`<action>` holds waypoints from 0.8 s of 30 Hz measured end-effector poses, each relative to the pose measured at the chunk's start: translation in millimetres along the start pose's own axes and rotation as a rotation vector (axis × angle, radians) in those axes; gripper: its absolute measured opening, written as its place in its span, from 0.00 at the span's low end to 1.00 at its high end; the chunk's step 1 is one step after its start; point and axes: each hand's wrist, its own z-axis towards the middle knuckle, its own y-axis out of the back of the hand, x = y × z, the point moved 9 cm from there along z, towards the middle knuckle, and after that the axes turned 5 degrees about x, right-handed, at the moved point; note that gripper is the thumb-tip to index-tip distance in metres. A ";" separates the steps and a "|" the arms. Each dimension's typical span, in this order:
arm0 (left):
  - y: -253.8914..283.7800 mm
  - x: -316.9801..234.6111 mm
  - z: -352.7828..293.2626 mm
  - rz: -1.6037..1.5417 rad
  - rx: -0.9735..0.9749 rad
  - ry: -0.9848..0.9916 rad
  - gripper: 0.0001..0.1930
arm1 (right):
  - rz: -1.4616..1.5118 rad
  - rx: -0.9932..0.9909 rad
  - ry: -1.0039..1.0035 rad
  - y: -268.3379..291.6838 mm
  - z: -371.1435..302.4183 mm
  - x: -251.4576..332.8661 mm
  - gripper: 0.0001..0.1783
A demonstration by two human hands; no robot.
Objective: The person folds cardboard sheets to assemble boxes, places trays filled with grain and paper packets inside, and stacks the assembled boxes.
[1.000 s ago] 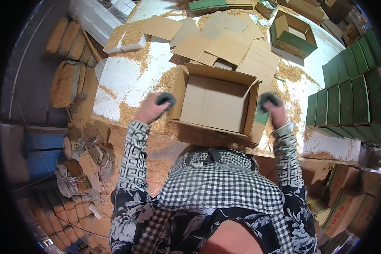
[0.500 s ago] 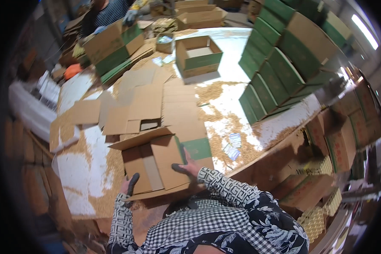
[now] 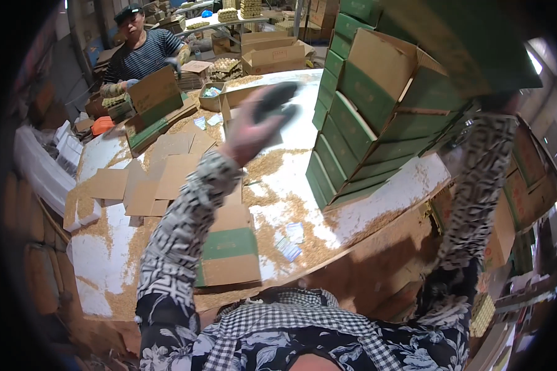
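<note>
A green and brown cardboard box (image 3: 483,52) is held high at the upper right, partly cut off by the dark rim of the view. Its lower edge rests against my right hand (image 3: 500,103), whose fingers it mostly hides. My left hand (image 3: 260,123), blurred, reaches out over the table with dark coverings on its fingers. Thumb and fingers are apart, with nothing between them. To the right of that hand rises a stack of green cardboard boxes (image 3: 346,136), with an open-flapped brown and green box (image 3: 377,68) at its upper front.
Flattened cardboard (image 3: 229,247) lies on the white table (image 3: 102,238) amid scattered husks. Small printed packets (image 3: 288,244) are near its front edge. Across the table a person (image 3: 148,52) in a striped shirt stands behind a green and brown box (image 3: 155,99). More cartons (image 3: 272,59) stand farther back.
The open carton that both hands held at the near table edge is gone from there. My right arm has swung up and right with a box; my left hand has risen forward, holding nothing.
</note>
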 end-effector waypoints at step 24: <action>-127.3 70.0 77.3 1.203 0.077 -0.011 0.35 | -0.994 0.350 -0.431 186.3 -14.2 -272.2 0.21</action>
